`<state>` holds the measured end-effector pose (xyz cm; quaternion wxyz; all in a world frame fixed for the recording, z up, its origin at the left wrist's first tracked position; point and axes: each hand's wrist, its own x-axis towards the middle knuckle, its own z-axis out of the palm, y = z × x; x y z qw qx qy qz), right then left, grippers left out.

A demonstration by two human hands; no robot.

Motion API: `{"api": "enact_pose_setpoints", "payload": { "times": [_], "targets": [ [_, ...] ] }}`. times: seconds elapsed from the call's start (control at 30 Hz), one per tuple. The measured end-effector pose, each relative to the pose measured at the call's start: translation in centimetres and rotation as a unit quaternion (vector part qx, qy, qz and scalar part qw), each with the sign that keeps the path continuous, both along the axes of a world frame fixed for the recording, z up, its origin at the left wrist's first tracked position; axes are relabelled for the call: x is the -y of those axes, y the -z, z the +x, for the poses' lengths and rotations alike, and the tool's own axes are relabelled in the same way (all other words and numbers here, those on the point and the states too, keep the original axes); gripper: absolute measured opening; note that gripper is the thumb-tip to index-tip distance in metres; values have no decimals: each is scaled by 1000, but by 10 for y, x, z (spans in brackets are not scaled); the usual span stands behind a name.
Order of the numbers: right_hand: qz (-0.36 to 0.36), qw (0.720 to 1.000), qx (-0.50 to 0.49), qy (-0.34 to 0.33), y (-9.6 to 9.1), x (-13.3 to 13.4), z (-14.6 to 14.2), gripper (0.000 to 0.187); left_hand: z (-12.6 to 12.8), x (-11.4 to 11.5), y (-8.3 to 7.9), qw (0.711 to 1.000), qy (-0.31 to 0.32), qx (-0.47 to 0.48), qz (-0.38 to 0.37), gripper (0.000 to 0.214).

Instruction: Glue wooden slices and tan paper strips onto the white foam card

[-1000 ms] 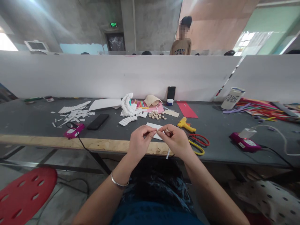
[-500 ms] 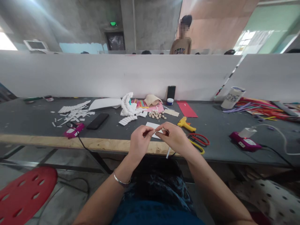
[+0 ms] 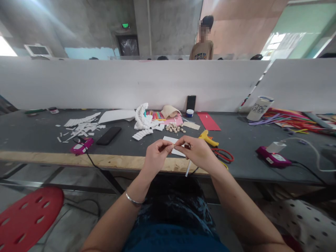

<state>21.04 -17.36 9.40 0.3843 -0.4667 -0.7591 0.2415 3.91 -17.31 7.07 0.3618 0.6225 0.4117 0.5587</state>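
Note:
My left hand (image 3: 158,154) and my right hand (image 3: 195,150) meet fingertip to fingertip above the table's front edge. Both are closed in a pinch, and whatever small thing lies between the fingertips is too small to make out. Beneath them lies a white sheet (image 3: 168,139), partly covered by the hands. A clear glue stick (image 3: 188,168) shows just below my right hand; whether the hand touches it I cannot tell. Beside my right hand are a yellow glue gun (image 3: 208,138) and scissors with red and yellow handles (image 3: 226,154). Several small beige pieces (image 3: 175,127) lie beyond the fingers.
A black phone (image 3: 109,135) and white paper strips (image 3: 81,127) lie to the left. A folded white paper piece (image 3: 141,118) stands near the middle. Purple power strips (image 3: 273,158) sit on the right and left. A white partition (image 3: 105,82) closes the back; a person (image 3: 202,49) stands beyond.
Both hands stay pinched together in almost the same place, with my right fingers turned slightly. The whole view has shifted a little.

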Motion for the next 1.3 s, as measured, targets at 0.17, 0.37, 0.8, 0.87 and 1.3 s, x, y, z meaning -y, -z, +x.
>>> {"api": "enact_pose_setpoints", "payload": {
  "times": [0.17,0.37,0.8,0.87,1.3],
  "targets": [
    [-13,1000,-21,15,2,-1,0,14,1,1,-1,1000,-2,3,10,16],
    [-10,1000,-6,15,2,-3,2,18,2,2,-1,998,20,41,-33,18],
    [-15,998,-49,-35,2,6,6,21,-1,0,-6,990,112,76,-39,19],
    [-19,998,-50,-40,-1,9,6,21,-4,1,-10,988,134,57,-53,19],
    [36,998,-42,19,2,13,3,16,-4,4,-21,983,152,38,-99,31]
  ]
}}
